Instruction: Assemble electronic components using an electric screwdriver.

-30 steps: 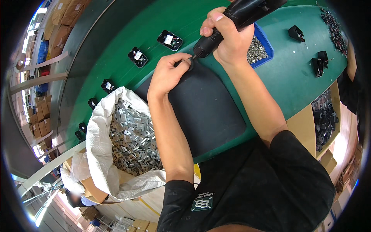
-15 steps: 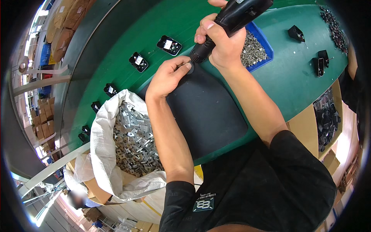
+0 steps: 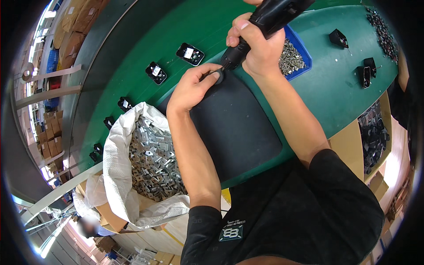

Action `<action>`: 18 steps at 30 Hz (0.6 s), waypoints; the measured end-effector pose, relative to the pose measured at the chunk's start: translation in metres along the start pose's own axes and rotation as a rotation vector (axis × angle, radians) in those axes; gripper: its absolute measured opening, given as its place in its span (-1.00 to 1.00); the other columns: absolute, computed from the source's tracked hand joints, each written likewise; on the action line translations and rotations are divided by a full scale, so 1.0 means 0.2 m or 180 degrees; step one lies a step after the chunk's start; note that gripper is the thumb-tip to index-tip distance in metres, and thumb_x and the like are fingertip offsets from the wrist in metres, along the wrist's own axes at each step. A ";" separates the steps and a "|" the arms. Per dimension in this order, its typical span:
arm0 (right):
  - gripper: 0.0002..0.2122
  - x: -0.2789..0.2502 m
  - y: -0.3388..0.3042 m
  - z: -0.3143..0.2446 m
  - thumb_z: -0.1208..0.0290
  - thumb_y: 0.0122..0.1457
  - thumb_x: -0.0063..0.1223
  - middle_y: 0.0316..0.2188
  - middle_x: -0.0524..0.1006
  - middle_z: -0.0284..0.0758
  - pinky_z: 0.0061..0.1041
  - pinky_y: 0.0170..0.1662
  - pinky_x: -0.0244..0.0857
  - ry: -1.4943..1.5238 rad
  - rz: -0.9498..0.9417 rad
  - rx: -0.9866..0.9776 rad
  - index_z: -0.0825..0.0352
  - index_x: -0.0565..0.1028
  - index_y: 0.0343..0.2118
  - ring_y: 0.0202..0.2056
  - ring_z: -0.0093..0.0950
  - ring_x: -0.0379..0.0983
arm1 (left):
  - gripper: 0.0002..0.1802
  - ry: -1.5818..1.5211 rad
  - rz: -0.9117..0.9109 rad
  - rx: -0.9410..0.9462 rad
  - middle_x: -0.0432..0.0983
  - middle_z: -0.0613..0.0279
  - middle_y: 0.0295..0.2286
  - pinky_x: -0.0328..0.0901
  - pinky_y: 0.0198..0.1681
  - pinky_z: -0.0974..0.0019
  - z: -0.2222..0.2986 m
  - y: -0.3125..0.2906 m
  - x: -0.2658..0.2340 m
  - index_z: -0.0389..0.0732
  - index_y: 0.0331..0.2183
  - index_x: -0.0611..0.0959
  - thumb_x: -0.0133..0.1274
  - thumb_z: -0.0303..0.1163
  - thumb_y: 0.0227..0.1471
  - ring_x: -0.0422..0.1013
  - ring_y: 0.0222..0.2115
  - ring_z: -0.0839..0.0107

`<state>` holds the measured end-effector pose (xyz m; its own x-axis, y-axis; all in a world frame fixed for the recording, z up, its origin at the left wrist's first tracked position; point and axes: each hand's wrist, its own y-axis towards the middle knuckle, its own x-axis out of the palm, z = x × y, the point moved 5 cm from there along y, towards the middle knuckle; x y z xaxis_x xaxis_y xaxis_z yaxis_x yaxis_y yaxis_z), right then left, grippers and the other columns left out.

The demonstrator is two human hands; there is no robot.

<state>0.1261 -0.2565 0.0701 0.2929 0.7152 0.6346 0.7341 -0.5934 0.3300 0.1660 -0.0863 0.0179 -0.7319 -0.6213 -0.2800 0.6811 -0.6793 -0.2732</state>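
My right hand is wrapped round a black power screwdriver, tilted with its nose down to the left. That nose ends right beside the fingertips of my left hand. Between thumb and forefinger my left hand pinches a small dark rounded part, partly hidden by the fingers, over the far end of a black mat. The driver's tip appears to meet the part, but the contact is too small to make out.
A blue tray of screws stands beyond my right wrist. Left of my forearm is a white sack of metal brackets. Black housings line the green belt. More black pieces lie right, near another person's arm.
The screwdriver and my right hand have shifted slightly right, and the driver's nose now leans a little away from my left fingertips. The housings on the belt have moved slightly left.
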 end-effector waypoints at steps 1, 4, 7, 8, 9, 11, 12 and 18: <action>-0.55 0.02 -0.02 0.00 0.52 0.07 0.09 -0.56 0.44 -0.31 -0.51 -0.46 0.32 0.0122 0.0016 0.0066 0.41 0.24 0.03 -0.60 -0.53 0.37 | -0.78 0.0026 -0.0032 0.0025 0.39 0.48 -0.53 0.14 -0.43 0.47 0.01 -0.01 -0.01 -0.28 -0.22 0.63 0.05 -0.41 0.09 0.22 -0.50 0.65; -0.53 0.04 -0.04 0.01 0.50 0.07 0.17 -0.54 0.46 -0.35 -0.60 -0.45 0.32 0.0192 0.0041 0.0134 0.47 0.26 0.03 -0.58 -0.57 0.40 | -0.81 0.0069 -0.0067 0.0022 0.39 0.46 -0.54 0.15 -0.42 0.47 -0.01 0.00 -0.01 -0.28 -0.25 0.62 0.05 -0.41 0.09 0.22 -0.50 0.63; -0.52 0.05 -0.04 0.01 0.46 0.07 0.20 -0.54 0.46 -0.34 -0.60 -0.44 0.32 0.0176 0.0029 0.0077 0.47 0.27 0.02 -0.57 -0.56 0.41 | -0.83 0.0090 -0.0009 0.0023 0.37 0.45 -0.56 0.15 -0.43 0.47 -0.03 -0.01 -0.02 -0.28 -0.29 0.61 0.03 -0.41 0.10 0.21 -0.51 0.63; -0.53 0.05 -0.03 0.01 0.45 0.07 0.22 -0.54 0.46 -0.34 -0.59 -0.45 0.32 0.0187 -0.0033 0.0054 0.47 0.28 -0.01 -0.57 -0.56 0.41 | -0.84 0.0099 0.0041 0.0053 0.36 0.45 -0.57 0.15 -0.43 0.46 -0.03 -0.01 -0.01 -0.29 -0.30 0.60 0.03 -0.41 0.11 0.21 -0.52 0.62; -0.54 0.05 -0.03 0.02 0.44 0.06 0.23 -0.55 0.46 -0.34 -0.59 -0.45 0.32 0.0197 -0.0099 0.0033 0.46 0.29 -0.03 -0.58 -0.55 0.41 | -0.84 0.0082 0.0046 0.0052 0.36 0.45 -0.57 0.15 -0.43 0.46 -0.04 -0.01 -0.01 -0.29 -0.30 0.60 0.03 -0.41 0.11 0.21 -0.52 0.62; -0.55 0.04 -0.02 0.02 0.44 0.06 0.23 -0.55 0.45 -0.34 -0.58 -0.45 0.33 0.0277 -0.0152 0.0024 0.45 0.29 -0.05 -0.59 -0.54 0.41 | -0.84 0.0173 0.0083 0.0029 0.33 0.45 -0.59 0.14 -0.45 0.45 -0.03 0.00 -0.01 -0.29 -0.31 0.61 0.01 -0.41 0.10 0.21 -0.53 0.63; -0.56 0.03 -0.02 0.02 0.45 0.05 0.24 -0.56 0.45 -0.33 -0.57 -0.46 0.33 0.0366 -0.0188 0.0003 0.45 0.29 -0.07 -0.59 -0.54 0.40 | -0.84 0.0152 0.0098 0.0034 0.33 0.45 -0.59 0.14 -0.45 0.45 -0.02 0.00 0.00 -0.29 -0.31 0.61 0.01 -0.41 0.10 0.21 -0.53 0.63; -0.52 0.05 0.00 -0.03 0.43 0.04 0.26 -0.57 0.44 -0.32 -0.55 -0.45 0.34 0.0423 -0.0041 0.0002 0.44 0.27 -0.03 -0.59 -0.53 0.39 | -0.80 0.0142 0.0189 -0.0171 0.39 0.41 -0.55 0.18 -0.40 0.44 -0.01 -0.01 0.00 -0.30 -0.27 0.63 0.01 -0.42 0.09 0.27 -0.49 0.59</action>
<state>0.1258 -0.2515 0.0801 0.1997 0.6676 0.7172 0.7377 -0.5842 0.3385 0.1644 -0.0835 0.0164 -0.6893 -0.6409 -0.3377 0.7243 -0.6191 -0.3034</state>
